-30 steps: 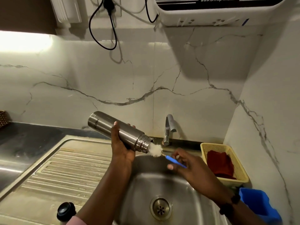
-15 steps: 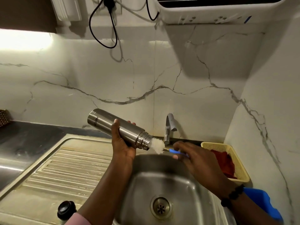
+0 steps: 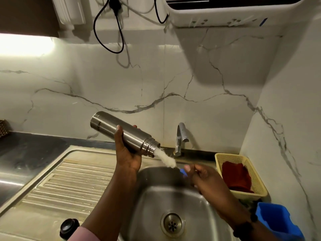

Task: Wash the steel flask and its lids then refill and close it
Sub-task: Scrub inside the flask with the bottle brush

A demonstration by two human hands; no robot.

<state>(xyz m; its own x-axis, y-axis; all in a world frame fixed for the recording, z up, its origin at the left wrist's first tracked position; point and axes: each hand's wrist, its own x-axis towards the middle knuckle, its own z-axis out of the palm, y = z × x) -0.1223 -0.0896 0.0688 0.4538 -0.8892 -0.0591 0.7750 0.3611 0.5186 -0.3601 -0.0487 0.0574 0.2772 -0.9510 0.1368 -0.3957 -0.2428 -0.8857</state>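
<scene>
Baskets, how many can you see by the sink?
2. A pale yellow plastic basket sits right of the steel sink, holding a red cloth. A brown woven basket peeks in at the far left edge. Others may be hidden.

flask above sink, basket right, lid left

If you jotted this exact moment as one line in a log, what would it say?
stage: scrubbing inside | left hand: grips tilted steel flask over sink | right hand: holds bottle brush, bristles at mouth | tap: no water visible
</scene>
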